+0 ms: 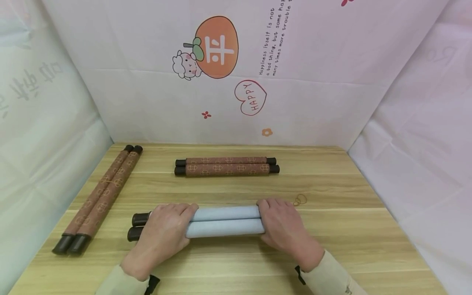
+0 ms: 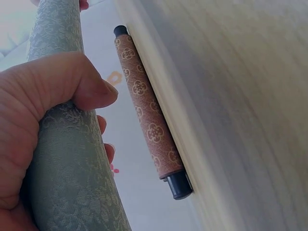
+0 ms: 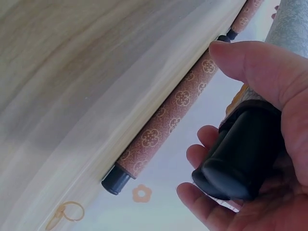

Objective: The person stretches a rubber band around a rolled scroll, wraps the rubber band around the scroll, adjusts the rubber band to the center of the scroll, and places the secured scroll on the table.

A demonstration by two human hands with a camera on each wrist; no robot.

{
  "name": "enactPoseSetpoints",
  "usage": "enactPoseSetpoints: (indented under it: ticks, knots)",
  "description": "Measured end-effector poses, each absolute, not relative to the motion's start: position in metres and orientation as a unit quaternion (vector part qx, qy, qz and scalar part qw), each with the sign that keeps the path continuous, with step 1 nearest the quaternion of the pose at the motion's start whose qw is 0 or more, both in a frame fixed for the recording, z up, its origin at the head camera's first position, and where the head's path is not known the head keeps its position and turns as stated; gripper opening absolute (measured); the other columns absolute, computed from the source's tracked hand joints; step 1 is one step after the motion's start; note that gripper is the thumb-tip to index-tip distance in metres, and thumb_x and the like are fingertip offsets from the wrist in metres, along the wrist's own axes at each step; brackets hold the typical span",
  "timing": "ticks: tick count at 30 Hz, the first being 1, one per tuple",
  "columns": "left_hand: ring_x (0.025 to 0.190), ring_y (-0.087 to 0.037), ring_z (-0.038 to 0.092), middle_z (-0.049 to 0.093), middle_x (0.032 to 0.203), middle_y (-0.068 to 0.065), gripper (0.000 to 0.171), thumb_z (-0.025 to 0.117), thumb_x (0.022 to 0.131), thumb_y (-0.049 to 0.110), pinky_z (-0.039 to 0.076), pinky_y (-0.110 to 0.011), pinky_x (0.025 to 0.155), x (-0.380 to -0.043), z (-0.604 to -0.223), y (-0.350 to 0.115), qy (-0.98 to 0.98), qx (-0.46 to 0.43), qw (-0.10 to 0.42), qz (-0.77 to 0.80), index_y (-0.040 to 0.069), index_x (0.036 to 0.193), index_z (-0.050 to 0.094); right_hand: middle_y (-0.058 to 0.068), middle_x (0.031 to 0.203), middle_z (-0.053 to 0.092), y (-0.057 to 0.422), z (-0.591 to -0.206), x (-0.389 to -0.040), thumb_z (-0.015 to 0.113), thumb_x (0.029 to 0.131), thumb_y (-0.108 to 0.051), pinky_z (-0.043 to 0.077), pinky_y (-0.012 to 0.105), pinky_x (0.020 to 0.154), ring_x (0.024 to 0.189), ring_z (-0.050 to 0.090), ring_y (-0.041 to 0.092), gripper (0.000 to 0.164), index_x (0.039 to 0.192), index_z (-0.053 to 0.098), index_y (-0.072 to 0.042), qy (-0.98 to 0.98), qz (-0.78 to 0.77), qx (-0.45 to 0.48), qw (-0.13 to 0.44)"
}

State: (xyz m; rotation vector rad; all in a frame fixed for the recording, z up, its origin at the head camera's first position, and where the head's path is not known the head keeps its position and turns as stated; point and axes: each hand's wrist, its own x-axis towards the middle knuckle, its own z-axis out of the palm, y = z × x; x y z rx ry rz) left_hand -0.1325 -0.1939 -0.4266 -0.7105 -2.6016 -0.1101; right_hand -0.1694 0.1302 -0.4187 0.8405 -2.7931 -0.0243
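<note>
Both hands hold a pale blue hanging scroll (image 1: pixel 225 221), rolled from both ends into two rolls lying side by side. My left hand (image 1: pixel 164 229) grips it near its left end, where two black knobs (image 1: pixel 136 234) stick out beyond the hand. At the other end, my right hand (image 1: pixel 284 227) curls round the rolls. The right wrist view shows black end knobs (image 3: pixel 236 159) between that thumb and fingers. Up close in the left wrist view, the scroll's patterned cloth (image 2: pixel 72 168) passes under the left thumb. The scroll is raised above the wooden table (image 1: pixel 236 266).
Behind the hands lies a brown patterned scroll (image 1: pixel 226 166) with black knobs, set crosswise. Another brown scroll (image 1: pixel 101 196), tied round its middle, slants along the left side. Thin rubber bands (image 1: pixel 301 199) lie beyond the right hand. Printed white cloth (image 1: pixel 313 110) walls the table's back and sides.
</note>
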Motion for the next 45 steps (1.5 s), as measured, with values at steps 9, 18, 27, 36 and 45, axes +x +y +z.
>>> enactPoseSetpoints:
  ticks: [9, 18, 27, 36, 45]
  knots:
    - [0.093, -0.027, 0.074, 0.077, 0.108, -0.006, 0.066, 0.088, 0.059, 0.017, 0.058, -0.046, 0.076, -0.131, -0.426, -0.192, -0.935, -0.264, 0.234, -0.038, 0.012, 0.122, 0.071, 0.011, 0.108, 0.07, 0.129, -0.421, -0.168, 0.096, 0.064, -0.031, 0.056, 0.051, 0.091, 0.103, 0.068, 0.03, 0.065, 0.113, 0.061, -0.007, -0.943, -0.003, 0.31, 0.118]
    - [0.093, -0.025, 0.074, 0.077, 0.106, -0.004, 0.064, 0.087, 0.058, 0.015, 0.058, -0.045, 0.078, -0.129, -0.424, -0.186, -0.934, -0.271, 0.229, -0.048, 0.012, 0.12, 0.072, 0.008, 0.107, 0.07, 0.124, -0.425, -0.166, 0.094, 0.065, -0.034, 0.055, 0.051, 0.095, 0.102, 0.069, 0.027, 0.064, 0.115, 0.061, -0.011, -0.938, 0.01, 0.333, 0.094]
    - [0.09, -0.024, 0.074, 0.077, 0.103, -0.003, 0.064, 0.087, 0.056, 0.014, 0.058, -0.046, 0.077, -0.128, -0.427, -0.182, -0.934, -0.274, 0.224, -0.051, 0.012, 0.118, 0.072, 0.005, 0.108, 0.071, 0.117, -0.425, -0.162, 0.094, 0.067, -0.038, 0.053, 0.051, 0.1, 0.102, 0.069, 0.024, 0.07, 0.125, 0.062, -0.015, -0.937, 0.025, 0.342, 0.065]
    - [0.09, -0.024, 0.074, 0.077, 0.104, -0.003, 0.063, 0.086, 0.057, 0.013, 0.058, -0.046, 0.076, -0.127, -0.429, -0.177, -0.938, -0.268, 0.214, -0.053, 0.013, 0.118, 0.072, 0.006, 0.109, 0.071, 0.112, -0.426, -0.159, 0.091, 0.07, -0.043, 0.052, 0.051, 0.102, 0.103, 0.069, 0.023, 0.071, 0.128, 0.061, -0.015, -0.939, 0.02, 0.339, 0.06]
    - [0.095, -0.023, 0.074, 0.077, 0.108, -0.002, 0.063, 0.085, 0.059, 0.013, 0.059, -0.046, 0.081, -0.128, -0.433, -0.174, -0.942, -0.265, 0.197, -0.056, 0.014, 0.121, 0.072, 0.003, 0.108, 0.071, 0.109, -0.426, -0.157, 0.089, 0.071, -0.058, 0.054, 0.048, 0.099, 0.1, 0.069, 0.02, 0.076, 0.128, 0.062, -0.016, -0.939, 0.029, 0.335, 0.076]
